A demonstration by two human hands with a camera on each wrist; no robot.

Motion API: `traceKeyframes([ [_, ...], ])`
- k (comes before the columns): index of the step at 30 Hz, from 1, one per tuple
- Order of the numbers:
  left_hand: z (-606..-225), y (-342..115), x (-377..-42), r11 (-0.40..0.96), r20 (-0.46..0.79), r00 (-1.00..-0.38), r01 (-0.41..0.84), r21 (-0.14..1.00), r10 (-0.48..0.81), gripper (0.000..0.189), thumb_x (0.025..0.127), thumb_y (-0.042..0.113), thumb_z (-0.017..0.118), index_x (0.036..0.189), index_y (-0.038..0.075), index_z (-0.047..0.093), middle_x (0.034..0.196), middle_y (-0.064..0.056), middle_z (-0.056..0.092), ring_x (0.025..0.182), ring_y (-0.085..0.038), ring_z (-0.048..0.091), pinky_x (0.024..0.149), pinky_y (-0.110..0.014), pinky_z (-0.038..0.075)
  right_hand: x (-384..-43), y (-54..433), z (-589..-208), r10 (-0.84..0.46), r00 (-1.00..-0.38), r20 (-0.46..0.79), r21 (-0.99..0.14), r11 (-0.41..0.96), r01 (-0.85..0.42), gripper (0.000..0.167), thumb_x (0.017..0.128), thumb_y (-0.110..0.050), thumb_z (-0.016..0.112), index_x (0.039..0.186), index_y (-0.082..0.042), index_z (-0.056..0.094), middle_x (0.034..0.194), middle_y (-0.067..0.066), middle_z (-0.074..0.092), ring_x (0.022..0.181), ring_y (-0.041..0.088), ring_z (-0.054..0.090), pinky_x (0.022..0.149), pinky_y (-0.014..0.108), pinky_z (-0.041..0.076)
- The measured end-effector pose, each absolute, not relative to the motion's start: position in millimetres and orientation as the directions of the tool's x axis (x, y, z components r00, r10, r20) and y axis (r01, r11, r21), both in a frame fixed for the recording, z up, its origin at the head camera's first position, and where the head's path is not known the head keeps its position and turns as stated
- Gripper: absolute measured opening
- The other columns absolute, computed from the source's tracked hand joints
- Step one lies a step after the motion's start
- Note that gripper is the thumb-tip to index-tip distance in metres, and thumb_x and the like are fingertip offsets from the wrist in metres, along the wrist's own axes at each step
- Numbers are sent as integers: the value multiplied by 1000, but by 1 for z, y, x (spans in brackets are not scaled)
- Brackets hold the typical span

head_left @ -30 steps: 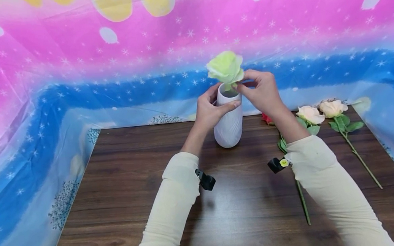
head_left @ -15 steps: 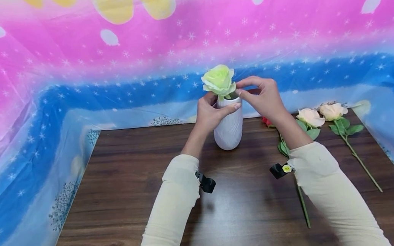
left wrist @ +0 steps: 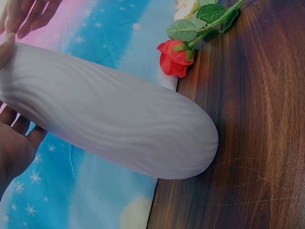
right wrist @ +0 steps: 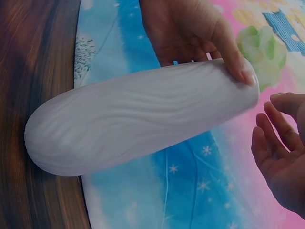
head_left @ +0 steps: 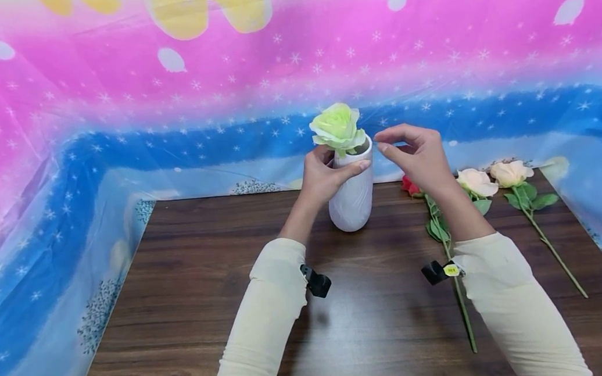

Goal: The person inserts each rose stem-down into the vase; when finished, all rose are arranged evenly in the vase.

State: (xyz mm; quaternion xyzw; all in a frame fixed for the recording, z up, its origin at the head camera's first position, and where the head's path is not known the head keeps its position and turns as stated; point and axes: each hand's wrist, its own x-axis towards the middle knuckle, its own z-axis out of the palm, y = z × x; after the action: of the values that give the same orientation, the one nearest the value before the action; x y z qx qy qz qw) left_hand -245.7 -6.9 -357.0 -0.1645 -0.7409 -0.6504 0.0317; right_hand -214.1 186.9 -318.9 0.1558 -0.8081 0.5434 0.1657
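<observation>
White vase [head_left: 351, 202], head view: roughly upright over the far part of the table [head_left: 181, 278]. Green rose [head_left: 336, 127] sits at its mouth, bloom leaning left; stem hidden inside. Left hand [head_left: 323, 177] wraps the vase just below the rim, thumb across the front, other fingers mostly hidden behind. Right hand [head_left: 416, 153] hovers just right of the rim, thumb and index tips close together, nothing visible between them. Red rose [head_left: 410, 186] and 2 cream roses lie to the right, 1 [head_left: 478, 182] with its stem mostly covered by the right forearm, 1 [head_left: 511, 172] in full view. Both sleeves cut off at the bottom edge.

Left wrist view: rim end cut off at the left edge; left hand only partly in frame, thumb and fingers on opposite sides of the vase. Right hand also cropped, top corner. Cream petals at top edge, hard to make out.

Right wrist view: left thumb presses near the rim, green rose partly blocked behind. Right hand cropped at the right edge, fingers loosely bent, holding nothing, not touching the vase.
</observation>
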Motion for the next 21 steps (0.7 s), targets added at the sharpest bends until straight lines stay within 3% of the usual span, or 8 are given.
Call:
traceKeyframes([
  [5,-359,-6,-245,82,263,-944,283,956,199,54,83,18,86,132,10,64,133,-11,69,126,-23,65,109,-41,52,-206,195,-323,-53,-901,430,-841,341,-421,20,96,-5,67,113,2,74,96,-26,70,94,-8,66,86,12,54],
  [14,-359,-3,-246,78,247,-950,266,961,193,55,82,19,87,131,11,65,133,-10,69,125,-21,65,106,-38,54,-192,213,-330,-43,-920,391,-871,306,-384,15,96,-12,70,109,-11,77,94,-22,74,84,-1,70,73,15,56],
  [21,-357,-6,-247,67,277,-940,295,953,200,52,82,14,86,130,8,66,132,-12,69,125,-23,65,107,-39,54,-187,227,-337,-26,-924,381,-900,218,-377,20,95,-5,70,105,-20,78,94,-18,77,82,-1,71,71,14,55],
])
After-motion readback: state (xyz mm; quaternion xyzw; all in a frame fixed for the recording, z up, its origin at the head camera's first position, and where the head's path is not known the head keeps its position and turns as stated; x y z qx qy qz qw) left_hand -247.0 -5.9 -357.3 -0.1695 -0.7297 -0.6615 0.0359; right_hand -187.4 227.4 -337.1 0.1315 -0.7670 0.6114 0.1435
